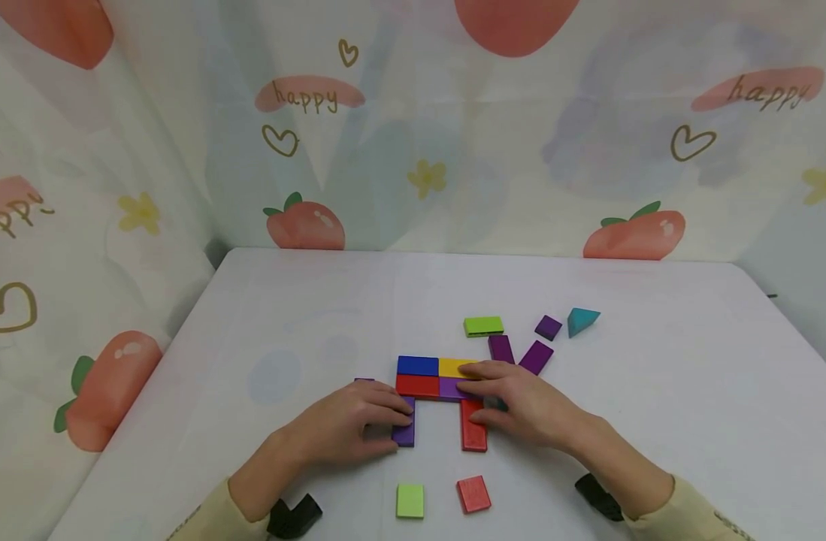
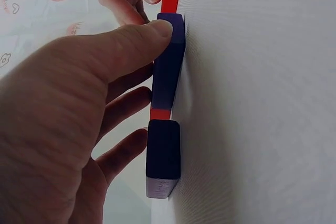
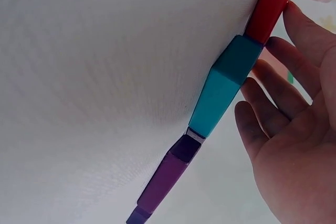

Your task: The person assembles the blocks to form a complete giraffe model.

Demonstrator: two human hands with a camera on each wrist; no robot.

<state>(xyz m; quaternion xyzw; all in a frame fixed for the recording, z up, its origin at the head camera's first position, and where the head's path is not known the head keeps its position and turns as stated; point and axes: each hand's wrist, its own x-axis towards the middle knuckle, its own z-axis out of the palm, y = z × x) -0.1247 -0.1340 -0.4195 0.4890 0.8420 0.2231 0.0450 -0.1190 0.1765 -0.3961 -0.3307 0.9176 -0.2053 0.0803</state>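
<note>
A blue block [image 1: 417, 366], a yellow block [image 1: 453, 367], a red block [image 1: 416, 386] and a purple block [image 1: 449, 388] lie together as a flat rectangle. Below it extend a long violet block [image 1: 404, 436] at left and a long red block [image 1: 474, 439] at right. My left hand [image 1: 352, 421] rests fingers on the violet block, its thumb touching the near end. Fingertips of my right hand [image 1: 531, 402] touch the yellow and purple blocks, with the thumb at the long red one. A teal block [image 3: 218, 98] lies beneath the right hand, mostly hidden in the head view.
Two dark purple blocks [image 1: 537, 358] spread in a V above the right hand. Further back lie a green block [image 1: 483, 325], a small purple block [image 1: 548, 327] and a teal triangular block [image 1: 582, 321]. Nearer are a light green square [image 1: 409, 501] and a red square [image 1: 474, 494].
</note>
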